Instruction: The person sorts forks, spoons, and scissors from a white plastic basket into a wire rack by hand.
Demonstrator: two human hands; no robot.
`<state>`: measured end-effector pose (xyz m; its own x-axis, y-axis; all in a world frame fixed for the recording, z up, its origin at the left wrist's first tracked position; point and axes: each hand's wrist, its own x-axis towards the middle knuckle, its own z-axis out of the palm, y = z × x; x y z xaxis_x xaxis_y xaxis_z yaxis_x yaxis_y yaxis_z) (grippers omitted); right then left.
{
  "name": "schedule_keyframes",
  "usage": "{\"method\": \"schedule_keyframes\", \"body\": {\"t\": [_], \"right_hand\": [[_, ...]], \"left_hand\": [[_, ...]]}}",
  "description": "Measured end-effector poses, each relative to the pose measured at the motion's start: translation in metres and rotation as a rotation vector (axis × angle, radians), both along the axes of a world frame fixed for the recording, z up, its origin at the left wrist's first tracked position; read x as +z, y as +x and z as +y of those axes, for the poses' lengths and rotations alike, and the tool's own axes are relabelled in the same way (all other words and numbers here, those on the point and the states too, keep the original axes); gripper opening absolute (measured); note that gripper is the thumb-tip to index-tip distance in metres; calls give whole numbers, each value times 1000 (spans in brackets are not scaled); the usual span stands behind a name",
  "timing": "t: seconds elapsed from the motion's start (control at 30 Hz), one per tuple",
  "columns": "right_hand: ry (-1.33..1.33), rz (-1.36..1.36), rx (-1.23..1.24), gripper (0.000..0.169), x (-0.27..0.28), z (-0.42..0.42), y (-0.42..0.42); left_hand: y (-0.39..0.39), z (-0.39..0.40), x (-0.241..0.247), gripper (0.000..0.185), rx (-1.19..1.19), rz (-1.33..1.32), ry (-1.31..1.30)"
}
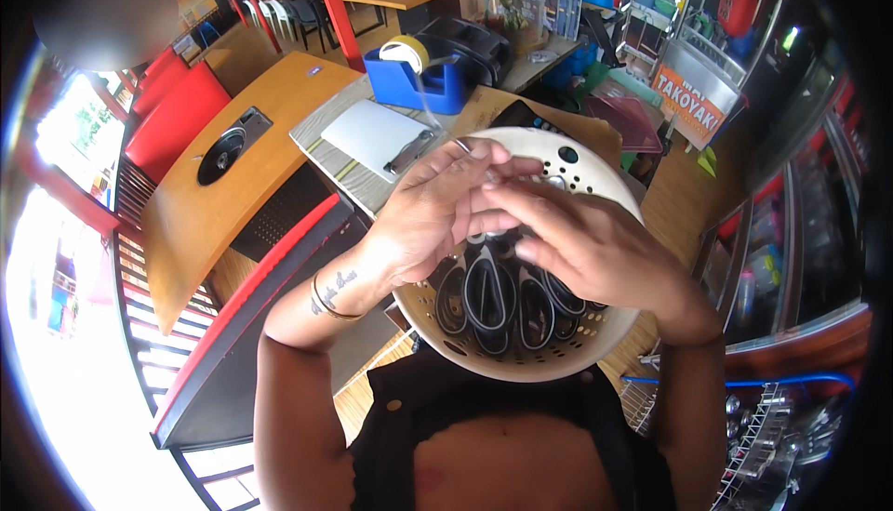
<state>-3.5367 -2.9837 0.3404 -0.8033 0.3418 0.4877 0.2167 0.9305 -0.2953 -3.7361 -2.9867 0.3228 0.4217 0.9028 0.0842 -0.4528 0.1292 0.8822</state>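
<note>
My left hand (443, 200) is raised over the near rim of a counter, palm turned inward and fingers bent. A thin, partly blurred metal piece (462, 145) shows at its fingers; its full shape is hidden. My right hand (593, 242) comes in from the other side, fingertips close to the left fingers; whether it grips anything is hidden. Below both hands is a cream perforated colander (530, 364). Inside it lie several scissors (488, 295), their black, pale-edged loop handles towards me and their blades mostly covered by my hands.
On the counter (314, 127) are a clipboard with white paper (373, 136), a blue tape dispenser (418, 85) and brown cardboard (586, 120). A wooden table with a round inset (223, 155) stands at left. A wire rack (746, 441) holds metal utensils at lower right.
</note>
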Motion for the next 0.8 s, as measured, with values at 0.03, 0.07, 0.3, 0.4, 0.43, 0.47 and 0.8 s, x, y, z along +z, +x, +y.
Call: {"method": "schedule_keyframes", "body": {"t": [0.03,0.07,0.3,0.4,0.43,0.47,0.8], "right_hand": [[-105,98,114,50,-4,9,6],[-303,109,223,51,-7,19,13],[-444,-856,-514,65,6,20,14],[-462,-757,-523,73,-2,17,18],[-488,-771,-536,72,5,19,16],[-485,-711,-558,68,4,25,19],[-829,-60,-221,26,4,53,57]], "left_hand": [[-2,3,-1,31,-15,-33,-63],[-6,4,-1,30,-31,-67,-127],[-31,1,2,35,-33,-41,-255],[-36,-3,-3,47,-120,-75,-212],[-37,-5,-6,48,-122,-96,-217],[-39,-7,-9,49,-124,-117,-222],[-56,-15,-11,31,24,-50,-290]]}}
